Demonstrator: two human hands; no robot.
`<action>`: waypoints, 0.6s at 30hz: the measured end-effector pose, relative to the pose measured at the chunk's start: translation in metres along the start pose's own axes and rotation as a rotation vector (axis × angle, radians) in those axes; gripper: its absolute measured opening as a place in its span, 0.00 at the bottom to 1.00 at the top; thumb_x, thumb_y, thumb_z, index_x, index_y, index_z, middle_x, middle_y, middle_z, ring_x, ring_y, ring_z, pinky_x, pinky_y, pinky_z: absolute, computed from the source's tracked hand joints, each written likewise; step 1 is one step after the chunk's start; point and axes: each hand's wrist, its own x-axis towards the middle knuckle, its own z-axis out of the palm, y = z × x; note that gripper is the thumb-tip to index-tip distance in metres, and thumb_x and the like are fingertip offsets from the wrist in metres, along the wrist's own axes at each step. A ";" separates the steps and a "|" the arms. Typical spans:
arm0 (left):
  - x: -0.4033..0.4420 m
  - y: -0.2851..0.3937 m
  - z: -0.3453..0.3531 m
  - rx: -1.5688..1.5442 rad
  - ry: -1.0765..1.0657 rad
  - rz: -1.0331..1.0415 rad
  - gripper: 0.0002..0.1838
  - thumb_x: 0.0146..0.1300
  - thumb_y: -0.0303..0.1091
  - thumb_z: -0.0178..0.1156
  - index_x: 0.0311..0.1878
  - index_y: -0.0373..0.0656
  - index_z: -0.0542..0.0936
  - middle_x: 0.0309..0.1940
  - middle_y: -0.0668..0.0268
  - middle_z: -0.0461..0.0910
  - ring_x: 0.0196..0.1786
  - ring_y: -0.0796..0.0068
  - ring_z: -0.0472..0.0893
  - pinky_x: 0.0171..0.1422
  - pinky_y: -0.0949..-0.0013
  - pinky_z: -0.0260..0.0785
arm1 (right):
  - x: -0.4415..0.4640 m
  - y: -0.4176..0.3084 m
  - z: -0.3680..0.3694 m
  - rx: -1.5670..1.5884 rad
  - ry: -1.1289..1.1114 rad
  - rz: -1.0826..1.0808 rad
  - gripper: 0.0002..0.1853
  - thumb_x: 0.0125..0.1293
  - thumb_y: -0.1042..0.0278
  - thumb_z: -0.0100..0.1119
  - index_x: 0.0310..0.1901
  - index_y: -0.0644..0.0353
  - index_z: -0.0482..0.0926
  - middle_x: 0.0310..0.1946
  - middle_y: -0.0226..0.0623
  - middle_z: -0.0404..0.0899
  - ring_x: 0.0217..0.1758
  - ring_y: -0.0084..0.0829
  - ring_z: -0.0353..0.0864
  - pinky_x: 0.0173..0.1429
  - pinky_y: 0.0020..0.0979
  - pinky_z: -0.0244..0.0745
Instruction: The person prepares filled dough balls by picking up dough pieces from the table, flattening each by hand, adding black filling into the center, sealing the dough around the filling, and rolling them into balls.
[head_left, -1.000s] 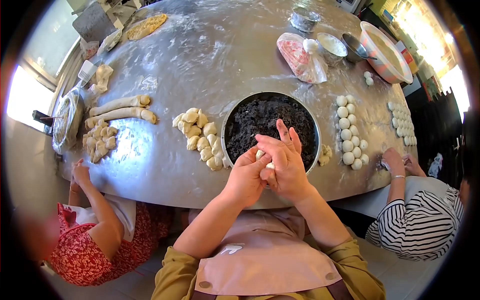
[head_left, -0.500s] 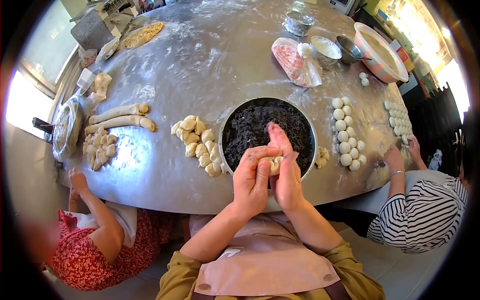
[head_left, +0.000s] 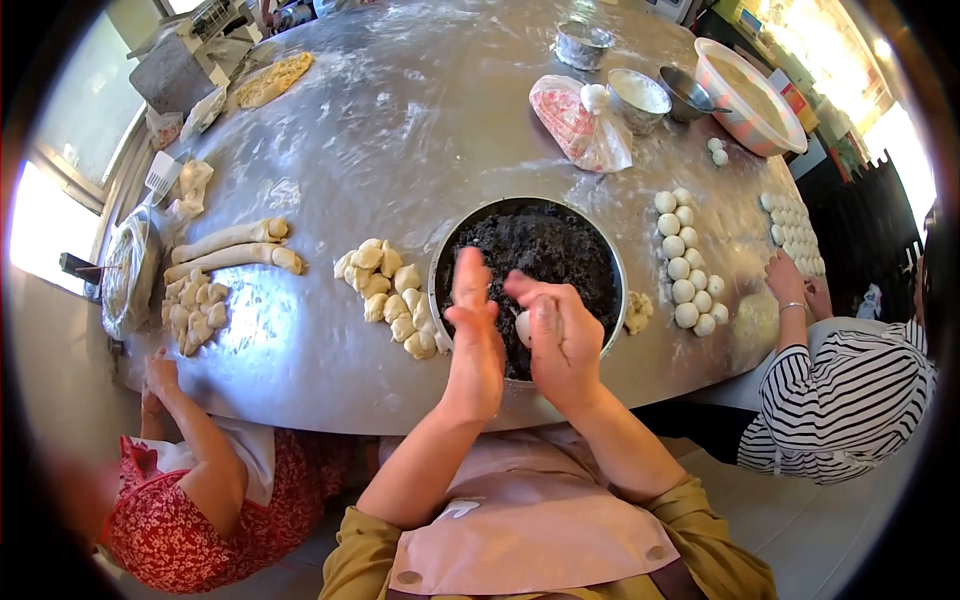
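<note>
My left hand [head_left: 474,335] is over the near left part of a round metal pan, fingers stretched out and holding nothing. To its right my right hand [head_left: 565,345] is curled around a pale dough ball [head_left: 523,328], only part of which shows. Both hands are above the dark crumbly filling [head_left: 540,240] inside the pan [head_left: 619,300]. Left of the pan lies a group of small dough pieces [head_left: 385,285]. A few more dough bits [head_left: 638,312] sit close to the pan's right side.
Rows of white dough balls [head_left: 680,268] lie to the right. Two dough rolls [head_left: 235,250] and cut pieces [head_left: 195,310] are at left. A tied bag [head_left: 575,120], metal bowls [head_left: 640,95] and a large basin [head_left: 750,95] stand farther back. Co-workers' hands [head_left: 160,380] [head_left: 788,285] flank me.
My hands, pressed together around the dough before, have come apart. The left has moved left and straightened; the right keeps the dough ball. The view has shifted slightly.
</note>
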 end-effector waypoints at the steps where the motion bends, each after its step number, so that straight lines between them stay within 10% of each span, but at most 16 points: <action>1: 0.002 -0.007 -0.001 0.059 -0.089 0.004 0.51 0.66 0.73 0.22 0.76 0.36 0.44 0.77 0.57 0.43 0.78 0.63 0.44 0.78 0.60 0.37 | 0.002 0.006 0.003 -0.065 -0.033 -0.116 0.14 0.72 0.70 0.48 0.54 0.67 0.73 0.55 0.52 0.77 0.57 0.43 0.76 0.61 0.36 0.70; 3: -0.001 -0.005 0.001 0.101 -0.218 0.009 0.51 0.66 0.73 0.27 0.75 0.35 0.46 0.75 0.59 0.52 0.76 0.63 0.53 0.77 0.62 0.43 | 0.005 0.013 0.000 -0.162 -0.190 -0.244 0.24 0.72 0.68 0.46 0.67 0.68 0.62 0.71 0.57 0.56 0.76 0.57 0.51 0.76 0.47 0.47; 6: -0.015 -0.005 0.007 0.056 -0.259 -0.041 0.50 0.66 0.72 0.29 0.73 0.33 0.51 0.72 0.58 0.56 0.75 0.65 0.55 0.77 0.62 0.44 | 0.024 0.020 -0.009 -0.037 -0.043 0.008 0.28 0.74 0.61 0.40 0.70 0.69 0.56 0.73 0.58 0.51 0.78 0.57 0.40 0.78 0.48 0.37; 11: 0.005 0.009 0.020 0.026 -0.111 0.037 0.35 0.75 0.58 0.35 0.71 0.37 0.60 0.67 0.59 0.64 0.68 0.70 0.64 0.73 0.65 0.54 | 0.023 0.003 -0.002 -0.122 -0.135 -0.167 0.35 0.76 0.46 0.27 0.74 0.67 0.45 0.76 0.59 0.39 0.79 0.57 0.36 0.77 0.51 0.32; 14: 0.004 0.003 0.019 0.031 0.273 -0.041 0.22 0.77 0.46 0.43 0.43 0.37 0.79 0.42 0.62 0.80 0.49 0.69 0.78 0.58 0.68 0.68 | 0.016 -0.010 0.007 0.403 -0.183 0.030 0.40 0.75 0.39 0.27 0.75 0.64 0.37 0.76 0.53 0.40 0.79 0.44 0.39 0.77 0.47 0.34; 18: 0.008 0.012 0.008 -0.221 0.244 0.125 0.25 0.78 0.43 0.42 0.23 0.41 0.70 0.25 0.64 0.75 0.42 0.69 0.80 0.54 0.65 0.70 | -0.001 -0.006 0.014 0.526 -0.153 0.179 0.40 0.75 0.47 0.40 0.75 0.65 0.36 0.73 0.51 0.46 0.77 0.41 0.45 0.77 0.39 0.38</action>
